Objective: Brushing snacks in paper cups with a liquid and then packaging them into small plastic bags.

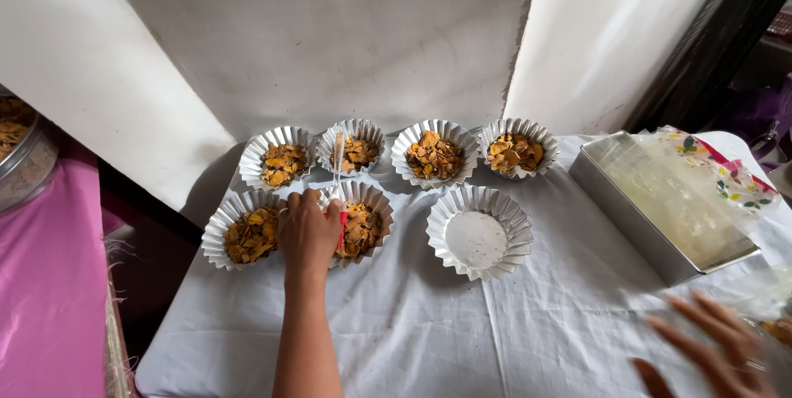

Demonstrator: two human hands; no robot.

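foil cups (pixel 435 153) hold orange flakes, one (pixel 477 233) empty; left hand (pixel 308 231) grasps spatula (pixel 337 169), right hand (pixel 711 347) released.

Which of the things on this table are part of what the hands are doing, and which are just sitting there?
In use:
left hand holding a spoon
six filled fluted cups
empty fluted cup
right hand

Lying about:
metal tray
pink cloth

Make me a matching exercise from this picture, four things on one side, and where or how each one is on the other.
Things:
1. left hand
2. right hand
3. empty fluted cup
4. metal tray

States:
A. blurred, fingers spread, near the table's front right corner
B. covered with clear film, on the right
C. holds a clear spoon with a red handle
D. front row, nothing in it

Pairs: 1-C, 2-A, 3-D, 4-B
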